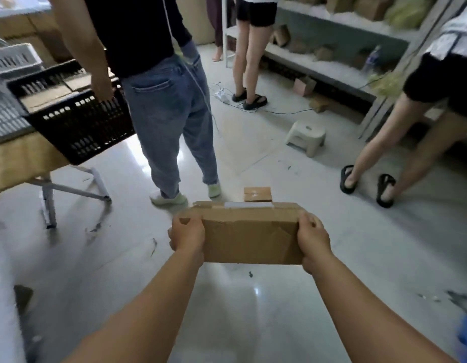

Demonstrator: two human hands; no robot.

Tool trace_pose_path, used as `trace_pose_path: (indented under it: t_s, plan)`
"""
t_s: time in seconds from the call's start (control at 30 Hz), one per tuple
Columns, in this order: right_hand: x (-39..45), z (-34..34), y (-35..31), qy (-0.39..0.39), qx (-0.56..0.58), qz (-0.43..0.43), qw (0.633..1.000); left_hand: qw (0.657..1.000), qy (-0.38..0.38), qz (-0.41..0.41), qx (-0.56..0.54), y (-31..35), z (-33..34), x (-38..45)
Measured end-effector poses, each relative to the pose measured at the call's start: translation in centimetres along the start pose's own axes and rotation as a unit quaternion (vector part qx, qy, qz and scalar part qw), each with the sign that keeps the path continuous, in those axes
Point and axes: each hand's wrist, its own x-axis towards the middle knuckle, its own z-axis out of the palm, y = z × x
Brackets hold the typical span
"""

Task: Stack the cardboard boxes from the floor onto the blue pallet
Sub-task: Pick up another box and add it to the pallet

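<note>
Above the glossy floor (253,310), a dented cardboard box (249,237) hangs between both hands: the left hand (186,235) grips its left end, the right hand (312,241) its right end, fingers curled around the edges. Just beyond lies a smaller box (257,194) on the tiles. Farther off, a person in jeans (172,121) carries a black crate (77,113).

Cardboard box (249,238) held above glossy floor (227,310), gripped at its ends by left hand (186,235) and right hand (312,238). Smaller box (257,194) beyond. 3 persons standing nearby.
</note>
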Motion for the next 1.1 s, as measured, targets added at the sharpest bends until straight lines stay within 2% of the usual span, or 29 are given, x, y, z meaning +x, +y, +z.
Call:
trace_pose_path:
  t_s: [0.3, 0.6, 0.87, 1.1]
  plan:
    - [2.5, -19.4, 3.1, 0.118, 0.104, 0.033, 0.987, 0.985, -0.135, 0.059, 0.087, -1.1, 14.3, -13.6]
    - [2.9, -36.7, 7.2, 0.223, 0.185, 0.075, 0.954, 0.947, -0.260, 0.126, 0.139, -4.4, 26.2, -27.6]
    - [2.2, -46.2, 11.0, 0.332, 0.239, 0.122, 0.904, 0.901, -0.373, 0.139, 0.173, -6.7, 34.1, -36.6]
    - [1.2, -51.1, 13.0, 0.438, 0.291, 0.144, 0.838, 0.842, -0.471, 0.136, 0.227, -8.7, 40.9, -41.5]
